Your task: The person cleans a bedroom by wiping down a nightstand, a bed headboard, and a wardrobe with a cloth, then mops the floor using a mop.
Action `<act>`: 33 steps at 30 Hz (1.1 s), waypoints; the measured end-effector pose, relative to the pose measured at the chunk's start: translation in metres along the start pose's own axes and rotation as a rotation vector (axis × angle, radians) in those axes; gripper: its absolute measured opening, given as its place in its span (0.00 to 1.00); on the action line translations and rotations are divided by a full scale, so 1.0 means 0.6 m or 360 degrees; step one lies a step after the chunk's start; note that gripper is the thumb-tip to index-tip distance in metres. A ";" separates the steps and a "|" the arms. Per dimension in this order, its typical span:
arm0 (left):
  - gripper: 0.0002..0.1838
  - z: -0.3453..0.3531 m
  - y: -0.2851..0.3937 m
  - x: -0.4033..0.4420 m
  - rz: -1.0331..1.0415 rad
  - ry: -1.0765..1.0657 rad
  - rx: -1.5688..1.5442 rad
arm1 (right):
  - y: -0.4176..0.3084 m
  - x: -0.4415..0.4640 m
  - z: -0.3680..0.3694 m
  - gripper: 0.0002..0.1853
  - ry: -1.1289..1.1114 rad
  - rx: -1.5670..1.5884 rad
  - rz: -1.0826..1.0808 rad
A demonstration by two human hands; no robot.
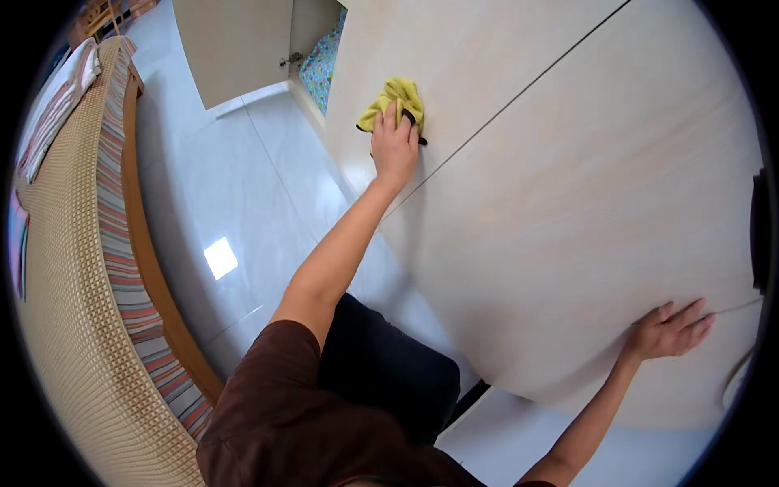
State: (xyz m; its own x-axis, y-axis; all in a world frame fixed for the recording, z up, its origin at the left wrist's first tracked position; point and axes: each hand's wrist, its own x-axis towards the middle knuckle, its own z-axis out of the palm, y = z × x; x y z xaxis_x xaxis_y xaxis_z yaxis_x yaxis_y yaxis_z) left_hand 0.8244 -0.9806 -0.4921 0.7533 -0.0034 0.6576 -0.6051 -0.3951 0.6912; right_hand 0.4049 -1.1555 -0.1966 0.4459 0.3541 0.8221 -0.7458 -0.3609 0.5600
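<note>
My left hand (396, 152) presses a crumpled yellow cloth (394, 96) with dark edging against a pale wood-grain cabinet door (454, 73). The fingers are on the cloth, and part of it bunches up above them. Far to the right, my right hand (669, 331) rests on the neighbouring pale door panel (552, 243), with its fingers spread and nothing in them. A narrow dark seam runs diagonally between the two panels.
One cabinet door (235, 49) stands open at the top, showing a patterned blue fabric (319, 65) inside. A bed with a woven mat (73, 268) and folded striped cloth (61, 105) lies along the left. Shiny pale floor tiles (203, 178) lie between bed and cabinet.
</note>
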 end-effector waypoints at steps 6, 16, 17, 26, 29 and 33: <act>0.11 0.003 -0.048 -0.025 -0.0104 -0.0146 0.0022 | -0.009 0.009 -0.004 0.27 0.0008 0.0023 0.0025; 0.13 0.019 -0.062 -0.028 -0.0163 -0.0066 -0.0104 | 0.000 -0.004 0.002 0.29 -0.0038 -0.0047 0.0017; 0.13 0.025 -0.064 -0.038 -0.0100 -0.0049 -0.0130 | 0.000 -0.004 0.004 0.30 -0.0055 -0.0068 0.0053; 0.08 -0.061 0.247 0.060 0.0691 0.0034 -0.0518 | -0.256 -0.074 0.038 0.41 -0.0601 0.0361 0.0102; 0.08 -0.059 0.214 0.079 0.0789 -0.0084 -0.0497 | -0.309 -0.071 0.043 0.38 -0.0642 0.0301 0.0170; 0.08 -0.024 0.131 0.019 0.0361 -0.0119 -0.0446 | -0.312 -0.072 0.042 0.36 -0.0680 0.0302 0.0208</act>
State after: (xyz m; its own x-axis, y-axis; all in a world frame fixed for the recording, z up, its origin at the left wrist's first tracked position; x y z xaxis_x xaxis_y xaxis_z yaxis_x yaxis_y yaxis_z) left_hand 0.7819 -0.9984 -0.4260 0.6025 -0.1334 0.7869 -0.7981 -0.1096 0.5925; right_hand 0.5375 -1.1249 -0.3341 0.5476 -0.0765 0.8332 -0.7235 -0.5435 0.4256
